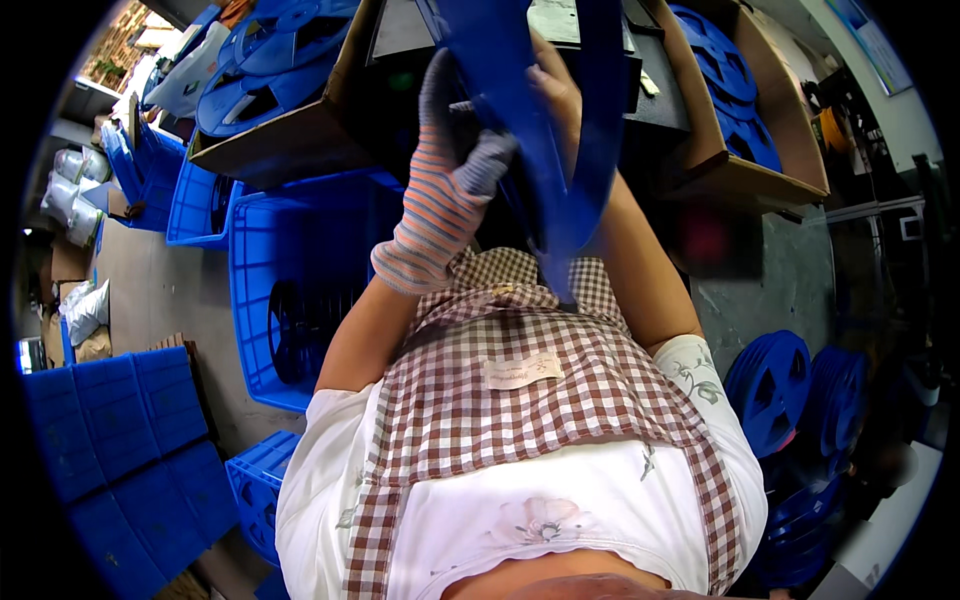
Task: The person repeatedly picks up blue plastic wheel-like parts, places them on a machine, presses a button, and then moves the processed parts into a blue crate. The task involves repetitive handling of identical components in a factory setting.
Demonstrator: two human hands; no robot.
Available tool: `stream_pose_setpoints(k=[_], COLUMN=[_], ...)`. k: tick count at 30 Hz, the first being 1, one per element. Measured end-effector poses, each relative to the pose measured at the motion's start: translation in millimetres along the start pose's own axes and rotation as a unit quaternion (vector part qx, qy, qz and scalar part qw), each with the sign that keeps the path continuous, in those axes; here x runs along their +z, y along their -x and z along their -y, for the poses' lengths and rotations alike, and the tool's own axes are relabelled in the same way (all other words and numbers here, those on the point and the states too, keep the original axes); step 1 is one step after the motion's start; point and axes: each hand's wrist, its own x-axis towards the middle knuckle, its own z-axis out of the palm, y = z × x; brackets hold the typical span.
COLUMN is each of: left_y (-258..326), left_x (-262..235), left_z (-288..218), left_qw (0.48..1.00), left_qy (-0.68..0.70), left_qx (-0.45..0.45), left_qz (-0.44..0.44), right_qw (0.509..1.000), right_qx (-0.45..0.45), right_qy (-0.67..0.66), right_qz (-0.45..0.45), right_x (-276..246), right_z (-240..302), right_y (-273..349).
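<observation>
Reel: a large flat blue plastic reel [560,130] is held edge-on and blurred, raised in front of the person's chest, above the checked apron and in front of the dark work surface.
Left hand: the left hand [455,165], in a striped knit glove with grey fingertips, has its fingers curled against the near face of the reel, touching it; the grip looks narrow, though blur hides how firmly the fingers close.
Right hand: the bare right hand [555,85] lies against the reel's far side, fingers spread along the flange; the reel covers most of it, so its opening cannot be told.
Apron: a brown-and-white checked apron [500,400] over a white flowered shirt fills the lower middle.
Crate: a blue slatted plastic crate [270,270] stands just left of the person, with a dark reel [300,330] lying inside.
Cardboard boxes: an open cardboard box [270,140] at upper left holds more blue reels; another cardboard box [740,170] at upper right holds blue reels too.
Stack at right: upright blue reels [770,385] lean together low on the right.
Floor at left: flat blue lids [110,430] lie well apart from the hands.
</observation>
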Motion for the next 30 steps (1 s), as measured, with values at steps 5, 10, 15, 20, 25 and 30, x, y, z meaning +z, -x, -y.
stream_pose_setpoints(k=[5,10,15,20,25,30], left_y=[-8,-12,-16,-13,-12,-11], left_x=[-17,-14,-16,-14,-2,-6], left_z=[29,44,62,57,26,34], left_qw=[0.960,0.961,0.958,0.961,0.968,0.969], left_qy=[0.256,0.255,0.261,0.243,0.216,0.208], left_qx=[0.027,0.068,0.091,0.100,0.105,0.106], left_qz=[-0.109,-0.085,-0.075,-0.088,-0.074,-0.079], right_qw=[0.989,0.990,0.994,0.986,0.990,0.994], right_qx=[0.109,0.084,0.076,0.101,0.087,0.042], right_qy=[0.094,0.092,0.056,0.113,0.103,0.094], right_qz=[0.019,0.067,0.059,0.067,0.040,0.026], right_x=[-6,6,8,8,-10,5], right_z=[19,37,26,36,-59,4], right_y=[10,7,5,4,7,10])
